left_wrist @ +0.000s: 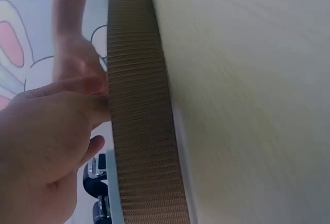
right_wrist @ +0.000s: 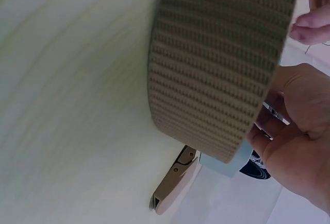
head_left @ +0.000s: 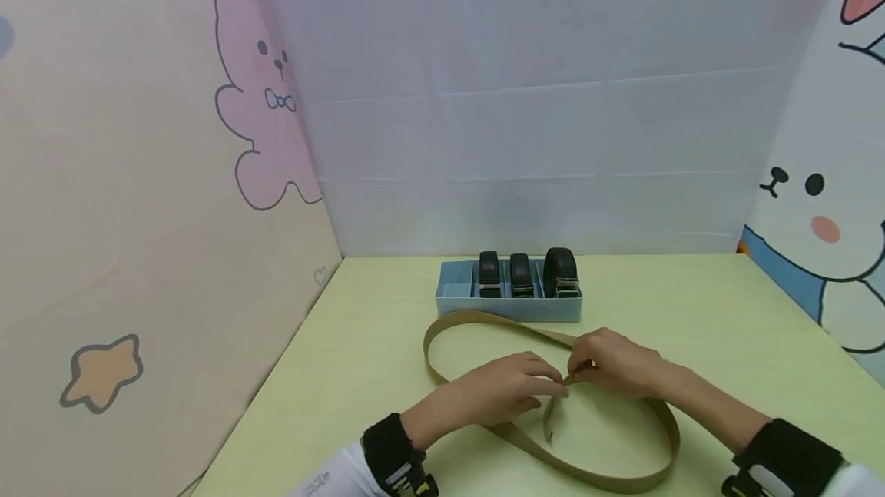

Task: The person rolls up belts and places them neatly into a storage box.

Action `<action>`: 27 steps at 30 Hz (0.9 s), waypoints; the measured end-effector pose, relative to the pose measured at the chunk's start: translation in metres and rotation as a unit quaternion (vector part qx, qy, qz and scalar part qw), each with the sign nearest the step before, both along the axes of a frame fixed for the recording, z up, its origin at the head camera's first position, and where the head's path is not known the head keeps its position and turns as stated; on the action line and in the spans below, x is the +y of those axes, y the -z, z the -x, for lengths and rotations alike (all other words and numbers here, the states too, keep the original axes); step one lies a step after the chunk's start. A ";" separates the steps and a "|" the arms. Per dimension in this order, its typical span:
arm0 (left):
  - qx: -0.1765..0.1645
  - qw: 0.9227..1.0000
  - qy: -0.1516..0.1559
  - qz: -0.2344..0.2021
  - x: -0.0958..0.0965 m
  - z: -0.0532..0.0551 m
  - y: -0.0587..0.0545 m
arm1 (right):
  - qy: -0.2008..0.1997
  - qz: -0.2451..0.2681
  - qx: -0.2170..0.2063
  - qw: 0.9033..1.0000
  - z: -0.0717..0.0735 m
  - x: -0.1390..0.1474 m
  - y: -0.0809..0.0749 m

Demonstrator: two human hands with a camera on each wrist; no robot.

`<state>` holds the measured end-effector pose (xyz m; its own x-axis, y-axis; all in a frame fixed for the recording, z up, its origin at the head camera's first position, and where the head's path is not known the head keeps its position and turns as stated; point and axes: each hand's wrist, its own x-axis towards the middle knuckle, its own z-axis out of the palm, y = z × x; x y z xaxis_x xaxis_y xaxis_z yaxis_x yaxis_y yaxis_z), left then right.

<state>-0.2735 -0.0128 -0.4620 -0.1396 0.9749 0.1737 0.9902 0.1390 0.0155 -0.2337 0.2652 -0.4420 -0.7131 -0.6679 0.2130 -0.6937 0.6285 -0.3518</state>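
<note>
A long tan webbing belt [head_left: 588, 475] stands on its edge on the table in a wide, twisted loop. Above its middle, my right hand [head_left: 615, 362] pinches the strap between thumb and curled fingers. My left hand [head_left: 508, 389] meets it there from the left, its fingertips gripping the strap right beside the right hand's. A short length of the belt dangles below the fingertips inside the loop. In the left wrist view the ribbed belt [left_wrist: 144, 105] passes in front of the left fingertips. Close to the right wrist camera, the belt [right_wrist: 221, 64] partly hides the right hand [right_wrist: 309, 131].
Behind the loop is a pale blue divided tray [head_left: 508, 310]. Three coiled black belts [head_left: 560, 270] with metal buckles stand in its compartments. The pale yellow table [head_left: 359, 374] meets a white cloth backdrop [head_left: 518, 136] and printed side panels.
</note>
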 end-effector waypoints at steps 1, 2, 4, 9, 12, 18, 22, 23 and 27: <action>0.022 1.000 0.004 0.000 0.003 -0.001 0.000 | 0.001 0.002 -0.002 1.000 0.000 -0.001 0.001; 0.044 0.999 0.007 0.000 0.006 -0.002 0.001 | 0.003 0.003 -0.005 1.000 0.001 -0.001 0.002; 0.075 0.997 0.007 -0.005 0.009 -0.003 0.001 | 0.010 0.007 -0.010 1.000 0.000 -0.002 0.003; 0.105 0.994 0.009 -0.015 0.009 -0.002 0.001 | 0.029 0.017 0.006 0.999 -0.003 -0.001 0.003; 0.104 0.994 0.012 -0.015 0.009 -0.003 0.001 | 0.045 0.023 0.031 0.998 -0.006 -0.001 -0.001; 0.027 1.000 -0.007 0.004 0.009 -0.007 -0.003 | 0.050 0.042 -0.018 0.998 -0.022 -0.003 -0.014; -0.037 0.999 -0.025 -0.005 0.011 -0.012 -0.004 | 0.012 0.048 -0.086 0.995 -0.035 -0.008 -0.015; -0.048 0.998 -0.025 -0.011 0.012 -0.014 -0.003 | 0.001 0.051 -0.092 0.994 -0.038 -0.010 -0.013; -0.058 0.997 -0.027 -0.031 0.016 -0.018 0.000 | -0.030 0.080 -0.107 0.991 -0.044 -0.013 -0.006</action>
